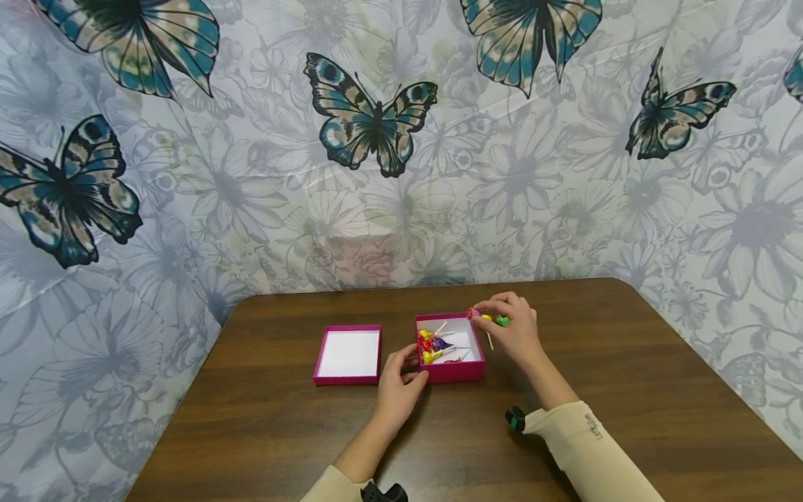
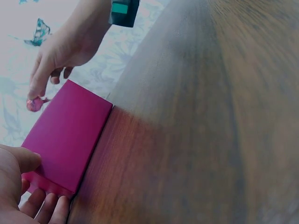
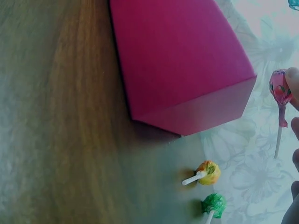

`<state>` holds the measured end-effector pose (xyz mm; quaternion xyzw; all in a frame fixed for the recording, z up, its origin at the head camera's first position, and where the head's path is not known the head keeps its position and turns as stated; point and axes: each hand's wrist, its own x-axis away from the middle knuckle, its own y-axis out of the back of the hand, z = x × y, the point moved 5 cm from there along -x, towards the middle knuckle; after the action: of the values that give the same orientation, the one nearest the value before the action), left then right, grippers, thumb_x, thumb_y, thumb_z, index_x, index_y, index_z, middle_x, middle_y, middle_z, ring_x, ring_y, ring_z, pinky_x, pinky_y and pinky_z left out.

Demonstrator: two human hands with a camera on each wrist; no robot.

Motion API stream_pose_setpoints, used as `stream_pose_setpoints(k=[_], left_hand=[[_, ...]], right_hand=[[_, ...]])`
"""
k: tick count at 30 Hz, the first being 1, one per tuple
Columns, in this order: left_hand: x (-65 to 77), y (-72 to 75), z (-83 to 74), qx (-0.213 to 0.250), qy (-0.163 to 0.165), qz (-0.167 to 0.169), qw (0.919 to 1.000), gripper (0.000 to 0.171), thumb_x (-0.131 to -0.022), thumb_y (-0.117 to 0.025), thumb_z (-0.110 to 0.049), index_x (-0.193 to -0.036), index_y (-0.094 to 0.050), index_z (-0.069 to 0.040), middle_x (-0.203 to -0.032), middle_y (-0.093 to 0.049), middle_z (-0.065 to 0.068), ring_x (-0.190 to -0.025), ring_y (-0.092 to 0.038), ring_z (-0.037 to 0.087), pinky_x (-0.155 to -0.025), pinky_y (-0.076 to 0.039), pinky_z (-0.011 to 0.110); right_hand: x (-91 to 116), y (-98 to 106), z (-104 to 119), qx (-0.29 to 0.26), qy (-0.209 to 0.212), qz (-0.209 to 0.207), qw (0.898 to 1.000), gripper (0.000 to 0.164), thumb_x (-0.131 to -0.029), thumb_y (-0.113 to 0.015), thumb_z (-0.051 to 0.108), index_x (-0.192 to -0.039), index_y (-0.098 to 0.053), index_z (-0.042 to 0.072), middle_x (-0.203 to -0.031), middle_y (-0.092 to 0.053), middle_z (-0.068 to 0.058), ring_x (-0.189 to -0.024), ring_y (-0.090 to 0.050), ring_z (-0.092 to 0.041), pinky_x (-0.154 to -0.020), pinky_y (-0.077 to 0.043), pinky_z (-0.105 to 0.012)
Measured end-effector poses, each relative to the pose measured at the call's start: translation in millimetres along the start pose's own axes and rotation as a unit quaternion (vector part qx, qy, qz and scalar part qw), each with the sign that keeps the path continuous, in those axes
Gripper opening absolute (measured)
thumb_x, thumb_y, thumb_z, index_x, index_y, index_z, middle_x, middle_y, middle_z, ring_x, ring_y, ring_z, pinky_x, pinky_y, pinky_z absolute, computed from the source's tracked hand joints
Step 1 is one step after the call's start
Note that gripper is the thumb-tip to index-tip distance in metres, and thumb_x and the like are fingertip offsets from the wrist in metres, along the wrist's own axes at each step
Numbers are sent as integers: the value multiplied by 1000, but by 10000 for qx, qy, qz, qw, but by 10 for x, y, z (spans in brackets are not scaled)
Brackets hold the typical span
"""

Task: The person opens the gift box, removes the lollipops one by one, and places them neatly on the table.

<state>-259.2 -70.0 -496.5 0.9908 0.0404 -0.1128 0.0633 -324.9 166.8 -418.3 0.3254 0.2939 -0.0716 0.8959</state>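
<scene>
A pink lollipop is pinched between the thumb and fingers of my right hand, above the right rim of an open pink box. Inside the box lie several wrapped lollipops, among them a purple one and a yellow one. My left hand grips the box at its left front corner, thumb on the front wall and fingers along the left side. To the right of the box, a yellow lollipop and a green lollipop lie on the table, partly behind my right hand in the head view.
The pink box lid lies white inside up, left of the box. Both stand on a brown wooden table. A butterfly-patterned cloth hangs behind the table's far edge.
</scene>
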Motion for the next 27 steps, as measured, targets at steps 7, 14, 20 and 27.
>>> stream_pose_setpoints(k=[7, 14, 20, 27], left_hand=[[20, 10, -37, -116, -79, 62, 9999, 49, -87, -72, -3, -134, -59, -3, -129, -57, 17, -117, -59, 34, -91, -59, 37], [25, 13, -37, -214, -144, 101, 9996, 48, -88, -72, -4, -134, -58, -3, -127, -57, 16, -116, -60, 33, -90, -59, 31], [28, 20, -48, -100, -61, 128, 9998, 49, -88, -72, -5, -135, -58, -5, -130, -56, 16, -118, -59, 33, -93, -58, 39], [31, 22, -65, -3, -87, 104, 9999, 49, -88, -73, -5, -135, -58, -5, -129, -56, 16, -118, -59, 33, -93, -58, 43]], right_hand=[[42, 30, -131, -15, -126, -143, 9998, 21, -79, -85, 19, -97, -78, 15, -107, -72, -7, -96, -50, -25, -84, -25, -44], [90, 96, -246, -89, -332, -313, 9989, 22, -80, -84, 19, -100, -75, 15, -95, -76, -7, -87, -52, -31, -83, -25, -41], [109, 121, -346, 197, -280, -442, 9984, 26, -83, -80, 15, -108, -75, 14, -91, -71, -8, -82, -53, -30, -77, -27, -37], [123, 166, -428, 571, -340, -442, 9968, 21, -87, -77, 17, -108, -78, 16, -90, -69, -5, -76, -54, -15, -68, -40, -29]])
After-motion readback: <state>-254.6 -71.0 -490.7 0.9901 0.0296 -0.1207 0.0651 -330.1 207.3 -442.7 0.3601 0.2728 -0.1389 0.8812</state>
